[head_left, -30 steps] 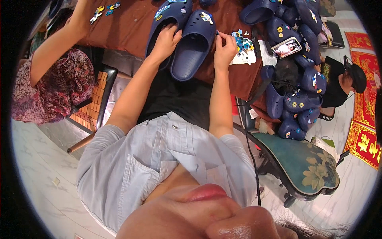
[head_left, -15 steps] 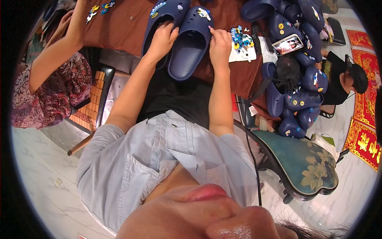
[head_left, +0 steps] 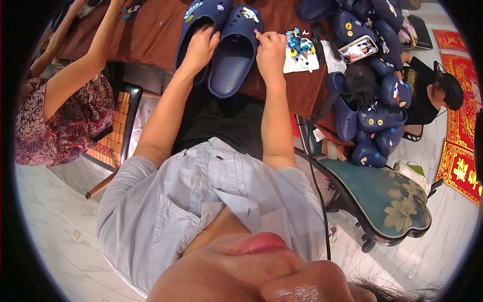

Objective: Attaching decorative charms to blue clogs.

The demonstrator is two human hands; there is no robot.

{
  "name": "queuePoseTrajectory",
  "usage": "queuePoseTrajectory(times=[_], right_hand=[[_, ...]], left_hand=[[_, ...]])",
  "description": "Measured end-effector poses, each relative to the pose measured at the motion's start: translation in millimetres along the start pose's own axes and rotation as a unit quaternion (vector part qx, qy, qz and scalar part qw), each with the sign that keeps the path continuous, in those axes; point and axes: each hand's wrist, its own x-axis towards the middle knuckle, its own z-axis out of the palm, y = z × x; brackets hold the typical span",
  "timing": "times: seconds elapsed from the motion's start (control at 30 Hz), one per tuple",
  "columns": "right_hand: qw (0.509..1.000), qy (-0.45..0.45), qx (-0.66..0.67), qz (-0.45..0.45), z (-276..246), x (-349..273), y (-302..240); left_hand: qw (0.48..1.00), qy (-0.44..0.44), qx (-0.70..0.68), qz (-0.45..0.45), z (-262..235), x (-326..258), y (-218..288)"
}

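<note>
Two navy clogs lie side by side before me on the brown-covered table. My left hand (head_left: 199, 49) is closed at the foot opening of the left clog (head_left: 205, 11), its fingers curled over the inner rim and its fingertips partly hidden. The right clog (head_left: 232, 65) carries a white figure charm on its top. At that clog's right side, my right hand (head_left: 271, 50) pinches a small pink shoe charm (head_left: 256, 31) against the upper. Beside this hand lies a pile of blue, yellow and white charms (head_left: 301, 48) on a white sheet.
Decorated navy clogs (head_left: 382, 118) are heaped at the right, around a phone (head_left: 358, 49) and a black cap-like item (head_left: 359, 80). A co-worker's arm (head_left: 75, 85) reaches over the table at left. A green-topped stool (head_left: 372, 196) and a hanging black cable (head_left: 318, 201) are at right.
Both clogs and my hands appear slightly higher and further left in view, as does the table. My hands keep their places on the clogs. The co-worker's arms have shifted over the table.
</note>
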Motion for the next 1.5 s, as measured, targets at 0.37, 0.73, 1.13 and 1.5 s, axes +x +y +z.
queuePoseTrajectory(times=[0.37,0.73,1.13,1.5], right_hand=[[0.988,-0.055,0.13,0.054,-7,6,36],[0.868,-0.05,-0.363,0.334,-70,21,174],[0.857,-0.027,-0.38,0.345,-54,11,181],[0.843,-0.089,-0.363,0.386,-55,-2,161]], left_hand=[[1.0,-0.024,0.0,-0.014,-3,3,3],[1.0,-0.013,-0.015,0.002,-1,2,1],[1.0,-0.022,-0.016,-0.005,-2,4,2],[1.0,-0.02,-0.015,0.003,-4,3,1]])
